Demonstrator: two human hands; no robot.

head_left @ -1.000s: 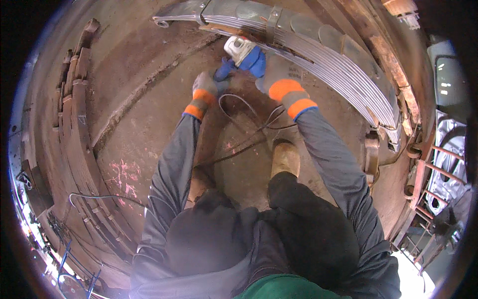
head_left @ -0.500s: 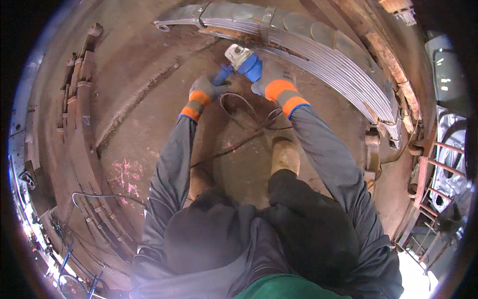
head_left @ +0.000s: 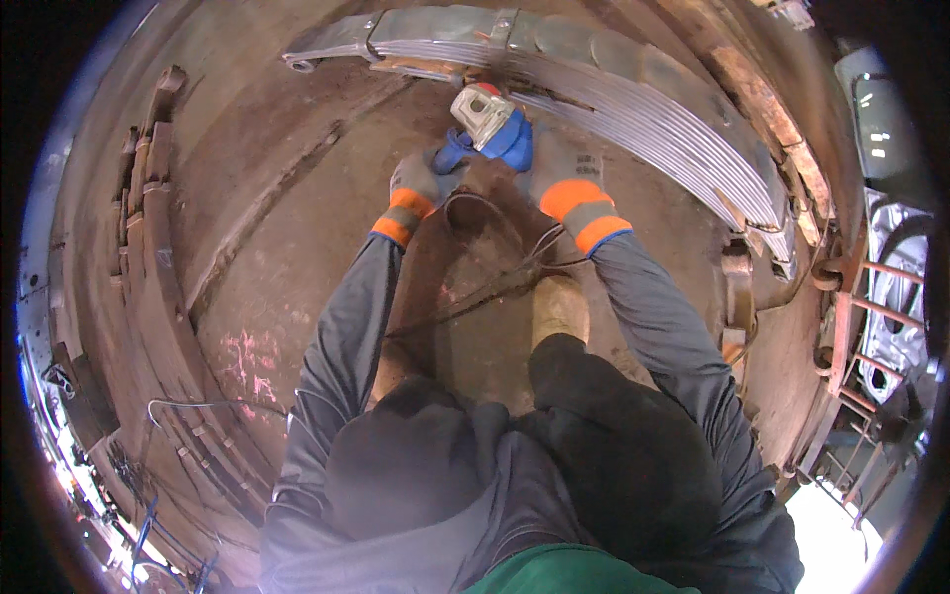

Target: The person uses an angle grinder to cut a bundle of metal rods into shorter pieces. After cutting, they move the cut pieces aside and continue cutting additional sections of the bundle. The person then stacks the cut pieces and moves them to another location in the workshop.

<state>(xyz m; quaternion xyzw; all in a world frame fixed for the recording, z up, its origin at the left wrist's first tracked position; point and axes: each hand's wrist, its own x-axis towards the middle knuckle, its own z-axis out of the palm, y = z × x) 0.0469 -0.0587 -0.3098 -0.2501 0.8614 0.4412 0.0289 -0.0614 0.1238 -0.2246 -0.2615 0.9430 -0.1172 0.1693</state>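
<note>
Both my gloved hands are on a blue-and-silver angle grinder (head_left: 503, 139) just below a long grey leaf spring (head_left: 653, 99). My left hand (head_left: 421, 181) is closed on the blue side handle (head_left: 455, 148). My right hand (head_left: 562, 173) is wrapped round the tool's body at its right, fingers partly hidden. The silver head points up at the spring's lower edge, where a small red part shows; whether the disc touches the steel cannot be made out. A looped cable (head_left: 539, 247) lies on the floor below the grinder, between my arms.
More rusty spring bars (head_left: 158, 218) lie along the left. A rusty timber-like beam (head_left: 792, 148) runs behind the spring, and a short steel piece (head_left: 737, 272) lies by its right end. A reddish metal rack (head_left: 843, 346) stands at the right. My boot (head_left: 556, 307) is below the hands.
The grinder and both hands dipped slightly, then moved a little right relative to the spring. The spring appears slightly further left in the picture. Both hands keep their hold.
</note>
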